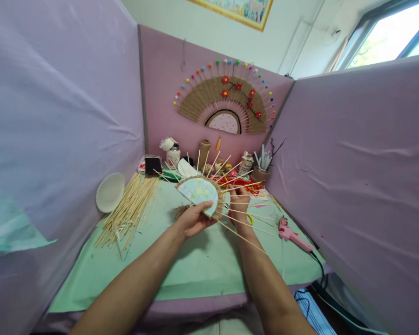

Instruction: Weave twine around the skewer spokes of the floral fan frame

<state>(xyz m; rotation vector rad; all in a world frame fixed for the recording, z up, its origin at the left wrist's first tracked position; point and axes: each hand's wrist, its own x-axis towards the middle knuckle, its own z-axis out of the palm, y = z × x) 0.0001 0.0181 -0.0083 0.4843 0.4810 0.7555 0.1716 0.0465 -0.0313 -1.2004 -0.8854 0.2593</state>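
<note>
My left hand point(197, 218) grips the lower edge of a half-round fan base point(195, 190), thumb on top. Pale flowered fabric covers the base, with a brown twine-like band around its curved rim. Thin bamboo sticks point(246, 221) fan out from that rim, upward and to the right. Among the right-hand sticks, my right hand point(239, 200) has its fingers closed in a pinch on one stick, though the fingertips are partly hidden. Scissors with a yellow handle point(250, 219) lie behind my right wrist, and a small bundle of brown twine point(181, 211) rests beneath the base.
Loose bamboo sticks point(125, 209) lie at left beside a white paper plate point(110, 192). A pink glue gun point(295, 236) with a cord lies at right. Jars, a cardboard roll point(204, 151) and a stick holder point(260, 174) line the back. A finished fan point(195, 100) hangs behind.
</note>
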